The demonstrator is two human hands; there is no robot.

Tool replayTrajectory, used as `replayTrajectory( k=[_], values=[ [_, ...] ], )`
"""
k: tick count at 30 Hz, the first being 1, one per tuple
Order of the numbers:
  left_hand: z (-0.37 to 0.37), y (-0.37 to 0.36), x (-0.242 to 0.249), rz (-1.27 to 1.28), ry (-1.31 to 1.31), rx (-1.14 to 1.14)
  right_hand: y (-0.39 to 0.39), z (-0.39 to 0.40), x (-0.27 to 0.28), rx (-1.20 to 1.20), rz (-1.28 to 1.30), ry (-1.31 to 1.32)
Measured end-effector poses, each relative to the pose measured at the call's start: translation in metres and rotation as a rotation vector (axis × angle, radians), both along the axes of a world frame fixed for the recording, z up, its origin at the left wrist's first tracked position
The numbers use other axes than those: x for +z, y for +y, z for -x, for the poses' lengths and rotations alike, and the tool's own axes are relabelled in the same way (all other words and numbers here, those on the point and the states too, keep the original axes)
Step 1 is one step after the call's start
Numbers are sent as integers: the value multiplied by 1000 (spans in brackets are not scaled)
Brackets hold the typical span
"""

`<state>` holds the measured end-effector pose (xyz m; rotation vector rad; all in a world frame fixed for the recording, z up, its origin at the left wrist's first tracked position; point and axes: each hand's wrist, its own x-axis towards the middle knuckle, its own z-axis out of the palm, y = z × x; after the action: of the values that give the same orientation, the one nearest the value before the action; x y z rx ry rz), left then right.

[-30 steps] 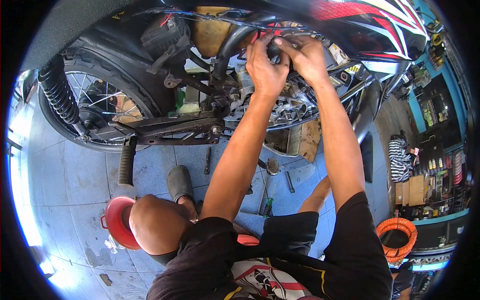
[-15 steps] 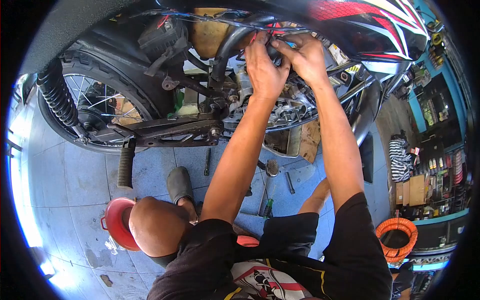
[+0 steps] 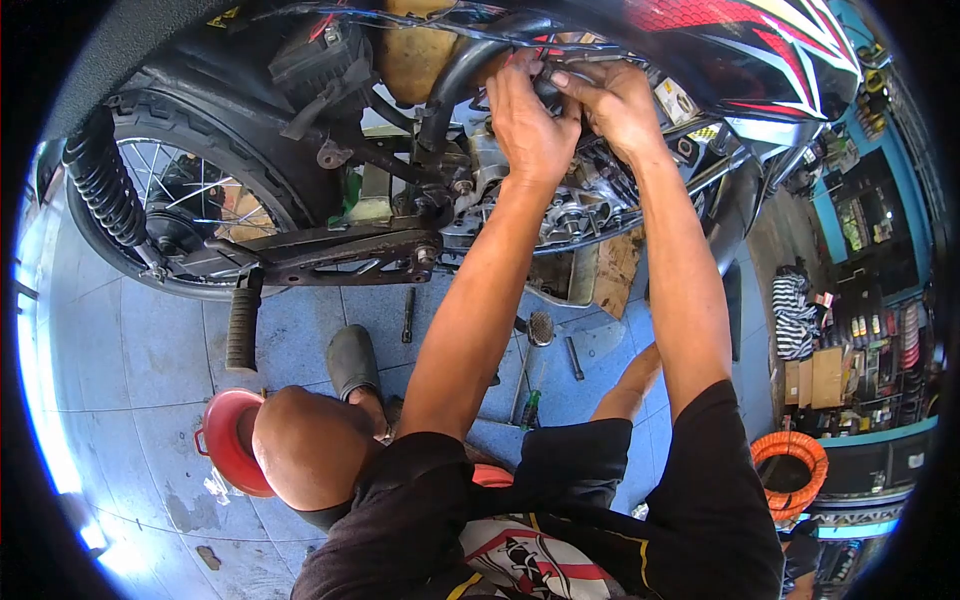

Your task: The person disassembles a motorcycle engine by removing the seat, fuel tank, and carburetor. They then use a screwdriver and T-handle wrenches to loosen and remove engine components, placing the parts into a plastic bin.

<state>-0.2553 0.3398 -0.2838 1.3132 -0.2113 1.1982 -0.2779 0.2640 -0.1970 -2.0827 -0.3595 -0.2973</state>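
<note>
My left hand (image 3: 532, 125) and my right hand (image 3: 622, 108) are close together under the motorcycle's fuel tank (image 3: 730, 50), above the exposed engine (image 3: 575, 210). Both hands are closed around a small dark part (image 3: 548, 88), its kind largely hidden by my fingers. My right thumb presses against it from the side, and the left fingertips curl behind it. Thin wires (image 3: 470, 42), some red and blue, run along the frame just above my fingers. The dark frame tube (image 3: 452, 85) bends down to the left of my left hand.
The rear wheel (image 3: 180, 190) and footpeg (image 3: 243, 325) are at the left. On the blue tiles lie a green-handled screwdriver (image 3: 530, 410), a socket-like tool (image 3: 408, 315) and a short dark rod (image 3: 574, 358). A red basin (image 3: 232, 450) stands by my knee; orange tires (image 3: 790, 475) are at the right.
The view has shifted slightly. Both hands stay at the same spot under the tank, with small changes in finger position around the dark part.
</note>
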Motion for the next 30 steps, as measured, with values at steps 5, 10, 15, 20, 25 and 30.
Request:
replayTrajectory(
  k=[5, 10, 15, 20, 25, 30],
  values=[
    [2, 2, -1, -55, 23, 54, -9, -8, -1, -21, 79, 37],
    [-2, 1, -4, -49, 11, 71, -7, -17, -14, -18, 216, -336],
    [4, 5, -5, -95, 76, -14, -12, -15, -7, -66, 72, -63],
    [0, 3, -7, -69, 16, 49, -4, -4, -4, -104, 176, -91],
    [-3, 1, -7, -102, -7, 132, -10, -16, -13, -114, 330, -361],
    [1, 1, -6, -70, 39, 42, -12, -7, 3, -39, 156, 66]
  ],
)
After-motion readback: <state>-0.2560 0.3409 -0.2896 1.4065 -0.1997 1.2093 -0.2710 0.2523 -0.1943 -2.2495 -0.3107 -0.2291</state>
